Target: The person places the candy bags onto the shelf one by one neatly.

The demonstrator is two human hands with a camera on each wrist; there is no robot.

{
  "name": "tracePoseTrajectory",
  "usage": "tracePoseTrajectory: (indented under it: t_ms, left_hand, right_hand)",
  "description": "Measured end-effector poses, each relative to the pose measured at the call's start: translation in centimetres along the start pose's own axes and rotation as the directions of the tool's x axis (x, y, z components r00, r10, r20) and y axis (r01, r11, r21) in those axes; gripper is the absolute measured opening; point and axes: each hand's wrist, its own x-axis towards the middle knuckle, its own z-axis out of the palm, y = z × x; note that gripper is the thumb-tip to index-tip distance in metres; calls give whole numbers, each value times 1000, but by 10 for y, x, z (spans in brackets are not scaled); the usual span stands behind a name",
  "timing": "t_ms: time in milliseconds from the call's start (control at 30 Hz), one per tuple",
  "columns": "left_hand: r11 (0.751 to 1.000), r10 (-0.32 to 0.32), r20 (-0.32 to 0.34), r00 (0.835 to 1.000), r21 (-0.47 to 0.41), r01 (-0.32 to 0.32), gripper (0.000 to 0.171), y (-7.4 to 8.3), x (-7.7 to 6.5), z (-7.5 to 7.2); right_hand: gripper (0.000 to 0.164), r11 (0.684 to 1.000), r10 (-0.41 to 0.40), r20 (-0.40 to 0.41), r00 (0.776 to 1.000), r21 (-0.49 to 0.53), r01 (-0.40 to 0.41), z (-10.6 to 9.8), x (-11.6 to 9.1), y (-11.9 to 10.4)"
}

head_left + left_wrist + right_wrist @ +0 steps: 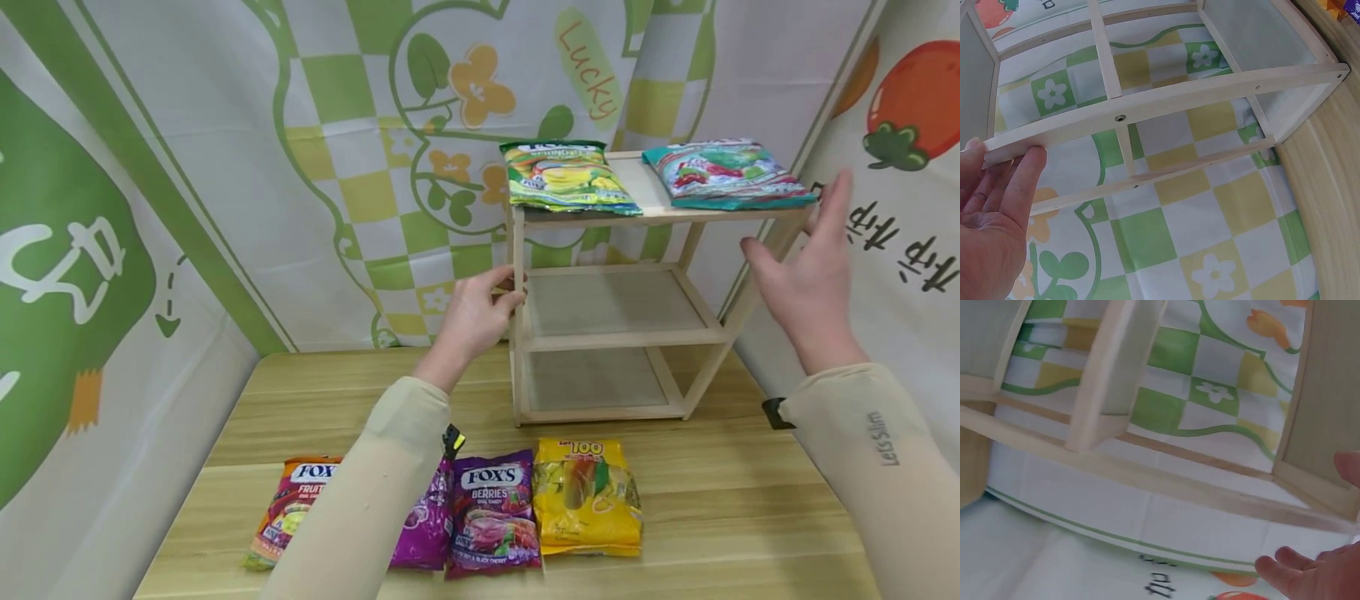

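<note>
A light wooden shelf rack (622, 339) with three levels stands on the table. My left hand (480, 310) pinches its front left post, thumb in front and fingers behind; the left wrist view shows the same hand (1004, 209) on the post (1147, 103). Beside the upper right side of the rack is my right hand (806, 279), fingers straight. In the right wrist view this hand (1319, 572) appears apart from the wooden frame (1166, 478). On the top level lie a green-yellow candy bag (566, 179) at left and a teal candy bag (731, 175) at right.
In front of the rack, a row of candy bags lies on the wooden table (720, 500): an orange-red one (288, 508), partly behind my left forearm, a purple one (423, 525), a dark purple Berries one (493, 512) and a yellow one (587, 500). Printed cloth walls (202, 167) surround the table.
</note>
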Motion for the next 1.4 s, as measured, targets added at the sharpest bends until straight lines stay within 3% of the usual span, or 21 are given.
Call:
tracePoseTrajectory:
  t_ms: [133,300,433,600,867,1067,1400]
  left_hand:
    - [1000,1,1,1000,-7,-1,33,0,0,0]
    - [1000,-3,1,1000,-11,3,34,0,0,0]
    - [1000,-1,3,1000,-18,1,35,0,0,-1]
    - [1000,2,2,1000,-16,-2,34,0,1,-1]
    - [1000,-4,3,1000,-13,4,33,1,0,-1]
    - [1000,-2,4,1000,-20,2,33,0,0,0]
    - [1000,-15,4,1000,-15,15,35,1,-1,-1]
  right_hand:
    - [101,992,124,71,990,28,-127,-3,0,10]
    - [90,978,195,164,967,38,-204,-4,-2,21]
    - [84,975,218,263,940,-16,-221,-5,-3,30]
    - [82,968,247,392,886,-56,-245,-4,-4,38]
    - [67,959,281,468,838,-96,-267,-2,-6,48]
    - [64,959,271,489,829,-64,-275,-1,-8,50]
    - [58,975,220,528,820,-85,-207,-2,-5,59]
